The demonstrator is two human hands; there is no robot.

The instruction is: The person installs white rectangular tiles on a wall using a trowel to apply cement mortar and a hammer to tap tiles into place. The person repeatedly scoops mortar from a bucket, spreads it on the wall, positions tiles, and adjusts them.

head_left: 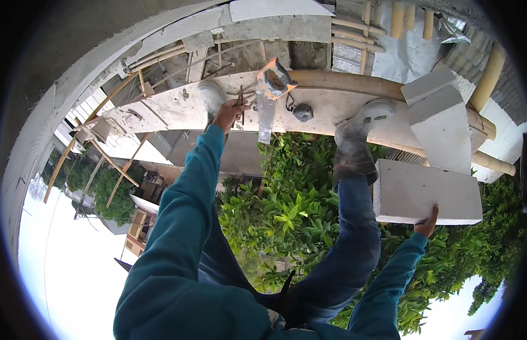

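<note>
My left hand [224, 116] is closed around some thin dark rods [241, 106], held low over the plank by my left boot; their exact kind is unclear. My right hand [426, 222] grips the near edge of a white lightweight concrete block [428, 192], fingers partly hidden behind it. This block sits to the right of my right leg, near other white blocks [439, 122] stacked at the plank's right end. Between my boots, a handsaw [276, 79] with an orange and grey handle lies across the plank, its blade toward me.
My dusty boots [370, 116] stand on a narrow scaffold plank [326, 105] with bamboo poles [348, 83] along it. A dusty, dark rounded object [302, 112] with a strap lies near the saw. Leafy plants [292, 209] show far below. A block wall [286, 28] runs along the far side.
</note>
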